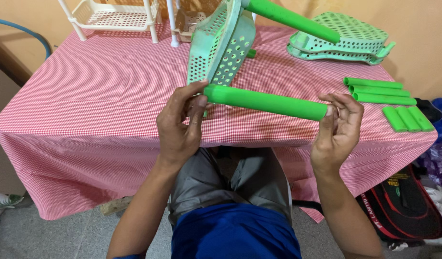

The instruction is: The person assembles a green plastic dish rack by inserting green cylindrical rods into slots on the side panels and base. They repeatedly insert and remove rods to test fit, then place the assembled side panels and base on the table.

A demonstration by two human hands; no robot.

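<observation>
Green tube (266, 102) at perforated shelf tray (221, 45), near worktop (86, 96) edge.
Left hand (180, 122) pinches tube's tray end; right hand (338, 124) grips its far end, both closed.

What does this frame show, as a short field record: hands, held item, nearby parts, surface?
left hand: grips one end of the green tube
right hand: fingertips on the tube's other end
perforated shelf tray: tilted on edge, fitted on the tube
loose parts: long tubes, short tubes, stacked trays
surface: red checked tablecloth
</observation>
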